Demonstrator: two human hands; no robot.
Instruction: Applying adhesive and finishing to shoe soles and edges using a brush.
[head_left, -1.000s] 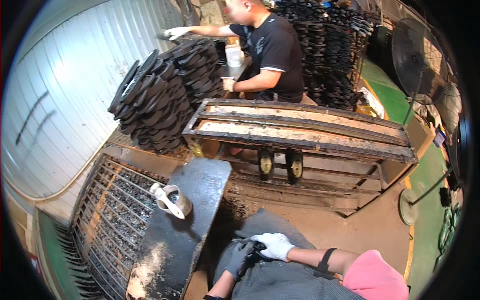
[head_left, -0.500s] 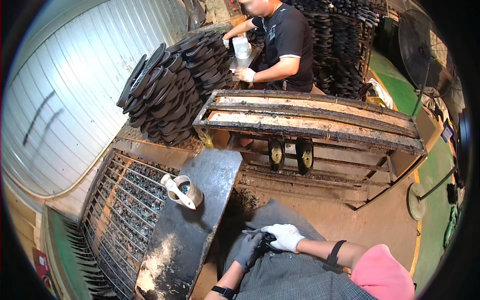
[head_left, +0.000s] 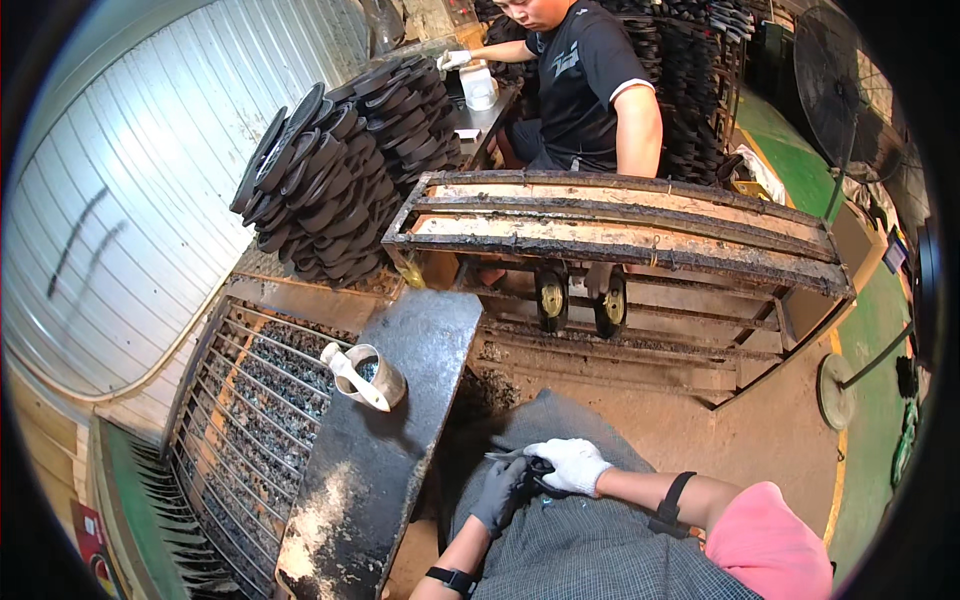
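Above the dark checked apron (head_left: 590, 540) on my lap, both hands come together round a small black piece (head_left: 537, 474), which looks like rubber and is mostly covered by fingers. My left hand (head_left: 498, 494), in a dark grey glove, is closed on its left side. A thin grey tip (head_left: 500, 456) sticks out above that hand; its kind cannot be told. My right hand (head_left: 568, 466), in a white glove, is closed over the piece from the right. To the left, a dark sloping board (head_left: 425, 335) carries a white cup (head_left: 389, 385) with a white-handled brush (head_left: 352, 376) lying across it.
A barred metal grate (head_left: 250, 410) over dark scraps lies left of the board. Tall stacks of black soles (head_left: 320, 185) stand behind. A long rack (head_left: 620, 215) crosses ahead, with two black shoes (head_left: 551, 300) beneath. Beyond it a co-worker (head_left: 590, 90) sits near a white container (head_left: 480, 90).
My hands stay together round the black piece, barely shifted. The co-worker has leaned right, one arm now reaching down behind the rack and the other farther back past the container.
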